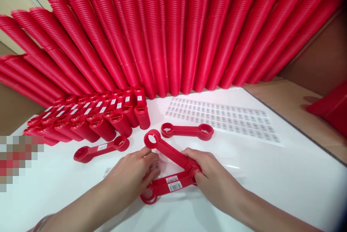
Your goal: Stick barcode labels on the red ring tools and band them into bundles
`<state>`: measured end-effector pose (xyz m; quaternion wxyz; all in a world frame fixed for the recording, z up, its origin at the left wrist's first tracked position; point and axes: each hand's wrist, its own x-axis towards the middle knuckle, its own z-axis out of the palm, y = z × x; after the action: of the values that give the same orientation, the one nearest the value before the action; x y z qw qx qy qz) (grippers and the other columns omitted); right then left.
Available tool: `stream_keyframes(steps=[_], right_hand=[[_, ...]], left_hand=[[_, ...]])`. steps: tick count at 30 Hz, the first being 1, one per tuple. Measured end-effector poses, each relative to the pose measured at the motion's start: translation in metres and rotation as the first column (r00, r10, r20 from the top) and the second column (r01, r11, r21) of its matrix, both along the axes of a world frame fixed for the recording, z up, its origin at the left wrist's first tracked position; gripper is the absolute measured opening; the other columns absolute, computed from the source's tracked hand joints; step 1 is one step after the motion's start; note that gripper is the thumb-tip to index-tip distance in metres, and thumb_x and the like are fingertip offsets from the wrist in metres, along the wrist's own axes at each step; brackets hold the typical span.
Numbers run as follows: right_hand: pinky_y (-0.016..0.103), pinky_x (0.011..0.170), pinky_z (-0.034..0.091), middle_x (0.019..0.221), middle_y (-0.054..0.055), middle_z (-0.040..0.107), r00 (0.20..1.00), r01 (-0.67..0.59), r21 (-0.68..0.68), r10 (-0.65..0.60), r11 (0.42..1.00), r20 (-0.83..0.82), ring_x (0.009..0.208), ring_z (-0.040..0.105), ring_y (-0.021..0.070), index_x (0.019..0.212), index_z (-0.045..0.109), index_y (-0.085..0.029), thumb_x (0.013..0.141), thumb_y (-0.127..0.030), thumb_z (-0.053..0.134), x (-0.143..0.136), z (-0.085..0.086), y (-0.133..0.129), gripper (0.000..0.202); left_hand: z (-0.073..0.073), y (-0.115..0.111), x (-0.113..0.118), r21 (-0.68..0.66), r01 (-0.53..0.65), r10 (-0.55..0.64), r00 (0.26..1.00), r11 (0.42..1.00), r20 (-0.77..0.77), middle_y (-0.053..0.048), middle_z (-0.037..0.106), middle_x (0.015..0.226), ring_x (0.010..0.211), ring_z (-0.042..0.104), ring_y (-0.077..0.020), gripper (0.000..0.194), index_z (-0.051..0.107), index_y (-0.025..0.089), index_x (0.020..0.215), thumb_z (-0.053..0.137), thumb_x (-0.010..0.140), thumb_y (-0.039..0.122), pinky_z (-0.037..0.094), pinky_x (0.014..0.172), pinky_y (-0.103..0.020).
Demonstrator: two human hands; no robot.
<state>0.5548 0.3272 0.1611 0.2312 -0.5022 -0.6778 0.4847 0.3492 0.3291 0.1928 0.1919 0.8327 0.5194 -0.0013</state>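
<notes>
My right hand is closed round one end of a stack of red bars with a ring at each end. The stack is fanned into a V. Its upper bars slant up to the left, and the lower bars carry two white barcode labels, one above the other. At the lower bars' left ring, my left hand has its fingers curled; part of its grip is hidden. A barcode label shows by its fingertips. Another red bar bundle lies just beyond, and a labelled red bar bundle is left of it.
A sheet of barcode labels lies on the white tabletop. Labelled red bundles stand in rows at the back left. Tall stacks of red parts form a wall behind. Brown cardboard is on the right.
</notes>
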Motion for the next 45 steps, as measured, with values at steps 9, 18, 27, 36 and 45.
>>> stream_keyframes(steps=[9, 18, 27, 36, 45], right_hand=[[0.021, 0.048, 0.027, 0.061, -0.003, 0.042, 0.999, 0.023, -0.001, -0.023, 1.0, 0.03, 0.053, 0.036, 0.0085, 0.061, 0.032, -0.016, 0.058, 0.001, 0.028, 0.001, 0.001, 0.001, 0.019], [0.019, 0.047, 0.026, 0.058, -0.003, 0.041, 0.995, 0.036, 0.005, -0.036, 0.999, -0.092, 0.052, 0.034, 0.0076, 0.062, 0.035, -0.016, 0.06, 0.0, 0.028, 0.0, 0.001, 0.0, 0.018], [0.022, 0.047, 0.025, 0.057, -0.004, 0.039, 0.996, 0.036, 0.026, -0.034, 0.999, -0.081, 0.052, 0.033, 0.0083, 0.063, 0.036, -0.017, 0.062, -0.001, 0.028, 0.003, 0.0, 0.0, 0.018], [0.022, 0.048, 0.027, 0.059, -0.004, 0.041, 0.996, 0.036, 0.002, -0.036, 0.999, -0.084, 0.053, 0.034, 0.0089, 0.063, 0.035, -0.017, 0.061, -0.001, 0.028, 0.001, 0.0, -0.001, 0.018], [0.021, 0.049, 0.027, 0.061, -0.003, 0.043, 0.996, 0.042, 0.036, -0.039, 0.998, -0.082, 0.055, 0.034, 0.0086, 0.063, 0.036, -0.016, 0.062, -0.003, 0.028, 0.001, -0.002, 0.001, 0.016]], left_hand=[[0.006, -0.001, 0.0, 0.028, -0.023, 0.016, 0.971, 0.999, 0.237, -0.001, 0.052, 0.072, 0.055, 0.048, -0.0141, 0.025, 0.054, 0.018, 0.072, 0.037, 0.088, 0.027, 0.036, 0.049, -0.023], [0.015, 0.011, 0.023, -0.364, -0.109, 0.328, 0.712, 0.925, 0.621, 0.006, 0.038, 0.048, 0.041, 0.035, -0.0098, 0.026, 0.06, 0.017, 0.075, 0.053, 0.085, 0.04, 0.028, 0.039, -0.018], [0.01, 0.014, 0.028, -0.312, -0.131, 0.308, 0.716, 0.941, 0.627, 0.007, 0.038, 0.045, 0.039, 0.032, -0.0088, 0.024, 0.061, 0.016, 0.075, 0.052, 0.085, 0.036, 0.022, 0.037, -0.017], [0.0, 0.01, 0.03, -0.048, -0.161, 0.159, 0.802, 0.986, 0.576, 0.007, 0.036, 0.048, 0.043, 0.032, -0.0095, 0.021, 0.06, 0.017, 0.075, 0.05, 0.089, 0.029, 0.024, 0.04, -0.018], [-0.009, 0.012, 0.036, 0.782, 0.175, -0.154, 0.983, 0.599, -0.102, -0.007, 0.05, 0.071, 0.063, 0.042, -0.0217, 0.036, 0.059, 0.011, 0.077, 0.035, 0.097, 0.026, 0.034, 0.053, -0.03]])
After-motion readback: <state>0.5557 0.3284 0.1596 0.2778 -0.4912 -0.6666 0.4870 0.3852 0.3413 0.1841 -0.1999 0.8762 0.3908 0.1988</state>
